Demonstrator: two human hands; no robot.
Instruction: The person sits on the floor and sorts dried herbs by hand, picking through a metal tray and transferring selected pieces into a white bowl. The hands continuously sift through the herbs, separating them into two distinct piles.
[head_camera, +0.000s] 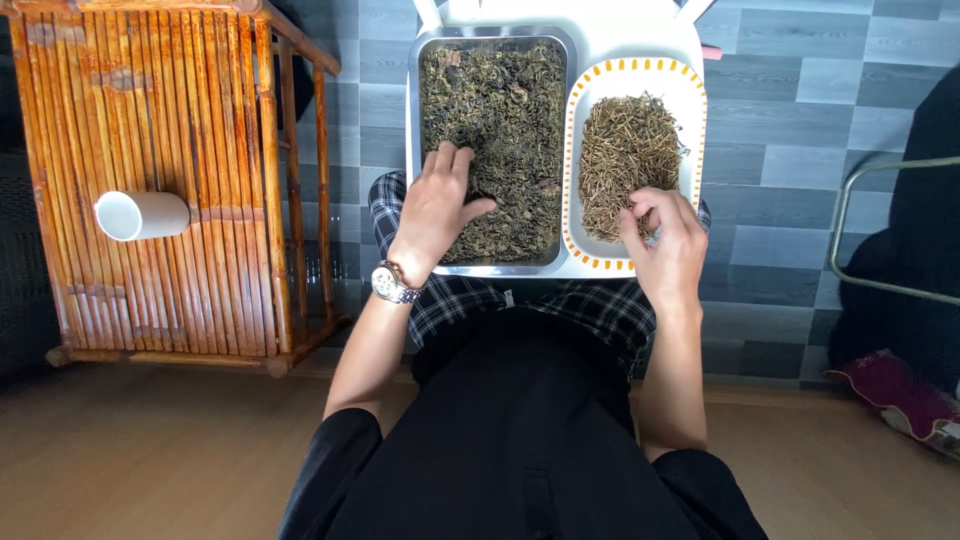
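Observation:
A metal tray (413, 110) full of dark green dried leaves (500, 110) rests on a white stool. My left hand (437, 205), with a wristwatch, lies flat on the leaves near the tray's front left, fingers spread. Beside it stands a white oblong dish with an orange dotted rim (572, 150) holding a pile of pale brown dried stems (625, 150). My right hand (665, 240) hovers over the dish's front right corner, its fingers pinched on a few stems.
A bamboo rack (170, 120) stands at the left with a white cup (140, 215) lying on its side on it. A metal chair frame (850, 220) and a red cushion (900, 400) are at the right. Grey tiles meet wooden floor.

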